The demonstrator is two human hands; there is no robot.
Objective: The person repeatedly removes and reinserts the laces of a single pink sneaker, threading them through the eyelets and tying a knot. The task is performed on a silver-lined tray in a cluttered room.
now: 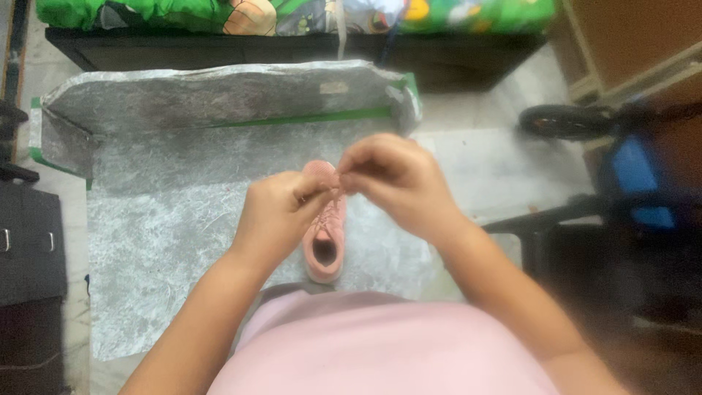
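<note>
Both hands, left (281, 212) and right (395, 179), meet pinching the lace above the pink shoe (325, 245), which stands at 12 o'clock from the person on the grey mat (168, 219); no finished bow shows, so tying seems underway.

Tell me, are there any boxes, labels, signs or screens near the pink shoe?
No screens, signs or packages show.
Possible label: small pale rectangle on the grey mat's folded far edge; blurred.
Both hands, left hand and right hand, pinch laces over the pink shoe.
</note>
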